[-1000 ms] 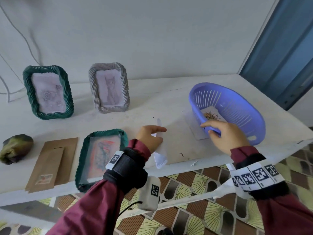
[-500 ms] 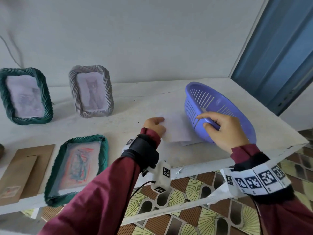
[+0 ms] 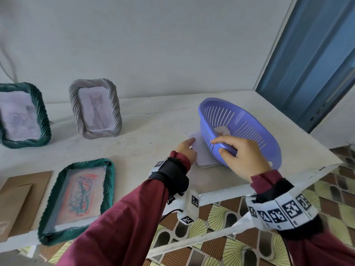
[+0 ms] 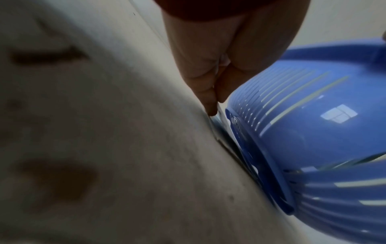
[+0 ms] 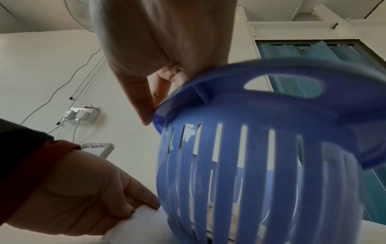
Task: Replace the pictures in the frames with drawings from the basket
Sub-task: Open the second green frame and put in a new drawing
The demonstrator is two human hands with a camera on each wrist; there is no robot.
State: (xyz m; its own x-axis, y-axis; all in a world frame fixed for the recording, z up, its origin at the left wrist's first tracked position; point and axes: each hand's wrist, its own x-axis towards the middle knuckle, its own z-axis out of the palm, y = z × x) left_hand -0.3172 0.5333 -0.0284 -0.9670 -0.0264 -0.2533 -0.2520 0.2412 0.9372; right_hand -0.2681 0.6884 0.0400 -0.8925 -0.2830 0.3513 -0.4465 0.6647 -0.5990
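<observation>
Right hand point(image 3: 244, 156) gripped the near rim of the blue basket point(image 3: 249, 120), fingers curled over the edge, basket tipped up on its left side at the table's point(image 3: 153, 131) right end. Left hand point(image 3: 187, 150) pinched a white sheet point(image 3: 201, 150) lying partly under the raised basket. One drawing point(image 3: 221, 131) lay inside the basket. Grey frame point(image 3: 95, 108) and green frame point(image 3: 23, 115) stood far left; another green frame point(image 3: 76, 200) lay flat near the front edge beside a brown backing board point(image 3: 21, 198).

Basket point(image 3: 249, 131) on worktop point(image 3: 153, 135) at right, drawing point(image 3: 221, 131) in it. Two frames point(image 3: 95, 108) stand behind-left. Third frame point(image 3: 76, 200) lies flat at front-left.
</observation>
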